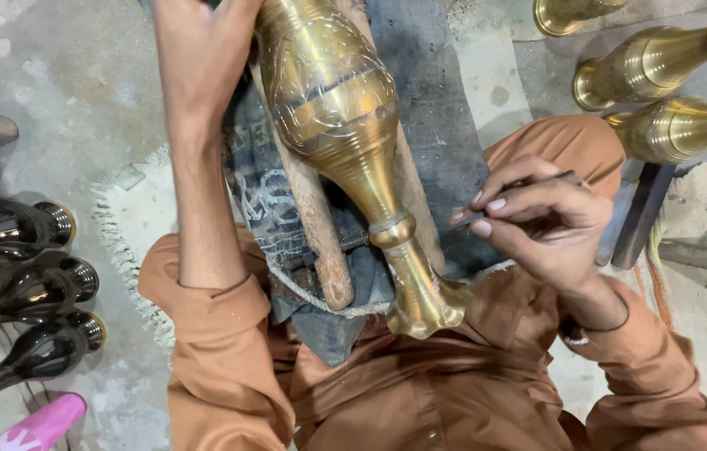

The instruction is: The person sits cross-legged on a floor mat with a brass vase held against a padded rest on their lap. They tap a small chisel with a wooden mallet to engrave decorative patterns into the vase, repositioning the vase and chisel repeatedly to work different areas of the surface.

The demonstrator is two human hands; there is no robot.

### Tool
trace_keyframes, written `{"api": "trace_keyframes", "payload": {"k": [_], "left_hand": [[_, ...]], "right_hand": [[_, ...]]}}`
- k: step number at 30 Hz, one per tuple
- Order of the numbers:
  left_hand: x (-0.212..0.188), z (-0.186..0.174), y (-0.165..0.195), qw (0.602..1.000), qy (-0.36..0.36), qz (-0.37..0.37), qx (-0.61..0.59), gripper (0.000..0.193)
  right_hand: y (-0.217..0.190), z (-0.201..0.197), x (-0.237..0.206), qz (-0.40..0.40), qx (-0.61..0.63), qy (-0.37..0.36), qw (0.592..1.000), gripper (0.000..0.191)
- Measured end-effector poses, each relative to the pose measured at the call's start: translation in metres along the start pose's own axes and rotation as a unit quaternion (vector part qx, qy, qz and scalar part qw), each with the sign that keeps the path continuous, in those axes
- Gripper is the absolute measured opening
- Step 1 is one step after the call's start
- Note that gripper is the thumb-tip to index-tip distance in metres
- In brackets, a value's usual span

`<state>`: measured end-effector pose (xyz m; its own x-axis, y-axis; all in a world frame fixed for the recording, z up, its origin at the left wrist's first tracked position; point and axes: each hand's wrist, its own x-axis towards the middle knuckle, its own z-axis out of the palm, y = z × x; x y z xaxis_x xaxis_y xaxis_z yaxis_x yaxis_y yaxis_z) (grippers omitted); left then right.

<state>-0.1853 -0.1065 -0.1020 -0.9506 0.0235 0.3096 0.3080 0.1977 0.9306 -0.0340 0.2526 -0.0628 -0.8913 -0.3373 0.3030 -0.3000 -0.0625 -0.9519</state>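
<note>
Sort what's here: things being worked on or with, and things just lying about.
In use:
brass vase
left hand, steadying it
right hand, holding the engraving tool
wooden rest

Lying about:
other brass vases
black vases
pink object

Left hand [203, 50] stretched forward, palm down; right hand [537, 217] curled, fingertips pinched in tight grip.

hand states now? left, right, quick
Left hand: closed on the upper body of the brass vase.
Right hand: closed on a thin engraving tool near the vase's neck.
</note>
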Motion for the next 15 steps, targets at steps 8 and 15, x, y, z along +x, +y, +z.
{"api": "trace_keyframes", "payload": {"k": [8, 15], "left_hand": [[-0.020, 0.020, -0.001, 0.986, 0.106, 0.121, -0.039, 0.029], [-0.002, 0.019, -0.004, 0.984, 0.108, 0.098, 0.099, 0.028]], "right_hand": [[0.012, 0.016, -0.014, 0.010, 0.041, -0.005, 0.999, 0.020], [0.007, 0.010, -0.009, 0.044, 0.020, 0.018, 0.999, 0.019]]}}
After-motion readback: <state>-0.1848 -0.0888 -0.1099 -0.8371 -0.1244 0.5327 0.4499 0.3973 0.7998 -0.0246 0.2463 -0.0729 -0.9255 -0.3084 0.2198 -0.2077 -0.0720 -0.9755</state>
